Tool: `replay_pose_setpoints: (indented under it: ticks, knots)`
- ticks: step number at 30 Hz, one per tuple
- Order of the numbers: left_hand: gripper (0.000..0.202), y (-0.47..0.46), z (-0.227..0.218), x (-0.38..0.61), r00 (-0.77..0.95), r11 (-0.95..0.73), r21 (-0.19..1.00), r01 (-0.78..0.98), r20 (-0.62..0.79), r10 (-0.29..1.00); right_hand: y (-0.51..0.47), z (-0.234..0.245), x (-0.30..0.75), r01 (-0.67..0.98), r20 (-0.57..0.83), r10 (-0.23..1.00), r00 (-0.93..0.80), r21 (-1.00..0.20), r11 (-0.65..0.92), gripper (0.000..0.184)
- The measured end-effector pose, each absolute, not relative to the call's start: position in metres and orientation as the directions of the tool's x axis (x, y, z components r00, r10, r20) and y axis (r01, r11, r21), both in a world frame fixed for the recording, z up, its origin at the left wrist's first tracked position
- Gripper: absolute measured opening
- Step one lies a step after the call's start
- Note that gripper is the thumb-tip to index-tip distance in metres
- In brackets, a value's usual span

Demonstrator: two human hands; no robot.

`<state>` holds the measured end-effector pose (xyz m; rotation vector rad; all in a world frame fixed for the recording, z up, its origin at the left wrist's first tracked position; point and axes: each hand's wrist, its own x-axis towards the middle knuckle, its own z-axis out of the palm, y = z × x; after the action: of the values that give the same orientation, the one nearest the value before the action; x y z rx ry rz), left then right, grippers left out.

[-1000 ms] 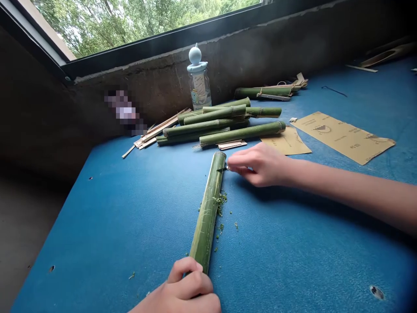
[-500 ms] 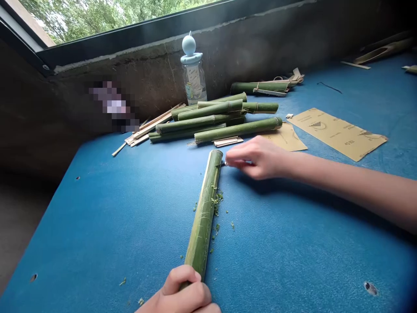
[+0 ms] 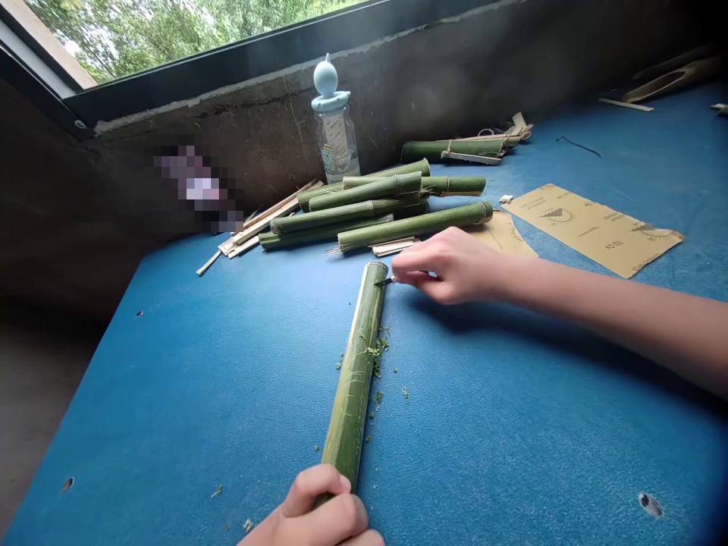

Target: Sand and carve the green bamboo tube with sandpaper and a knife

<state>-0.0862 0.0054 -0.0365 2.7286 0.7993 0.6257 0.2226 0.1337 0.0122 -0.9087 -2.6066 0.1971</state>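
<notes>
**Bamboo tube lying lengthwise on the blue bench, green shavings scattered just beside it.** Left hand curled closed around its near end; right hand pinching a small blade at its far end. Piled bamboo lengths and sandpaper sheets lie beyond.

On the table: one bamboo tube, foreground centre, with shavings just to its right. Behind it, a pile of bamboo tubes, with bamboo strips to the pile's left, a bottle behind it, and sandpaper sheets to its right.
</notes>
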Motion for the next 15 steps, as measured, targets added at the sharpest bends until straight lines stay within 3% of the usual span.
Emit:
replay_pose_setpoints:
  ticks: [3, 6, 7, 11, 15]
  knots:
    - [0.029, 0.090, -0.004, -0.108, 0.581, -0.626, 0.393, 0.673, 0.243, 0.777, 0.133, 0.013, 0.220, 0.561, 0.244, 0.603, -0.760, -0.222, 0.797, 0.011]
    - [0.031, 0.186, 0.041, -0.131, 0.167, -0.272, 0.598, 0.754, 0.225, 0.960, 0.135, 0.012, 0.219, 0.609, 0.156, 0.633, -0.758, -0.177, 0.773, 0.010]
    - [0.033, 0.213, 0.056, -0.139, 0.008, -0.149, 0.676, 0.721, 0.207, 0.978, 0.136, 0.013, 0.219, 0.635, 0.150, 0.657, -0.738, -0.172, 0.753, 0.011]
    - [0.036, 0.286, 0.092, -0.164, -0.217, -0.027, 0.736, 0.677, 0.234, 0.948, 0.138, 0.024, 0.213, 0.599, 0.283, 0.635, -0.719, -0.211, 0.772, 0.015]
    - [0.039, 0.339, 0.091, -0.177, -0.439, 0.082, 0.796, 0.600, 0.242, 0.865, 0.143, 0.033, 0.191, 0.602, 0.366, 0.636, -0.680, -0.216, 0.768, 0.018]
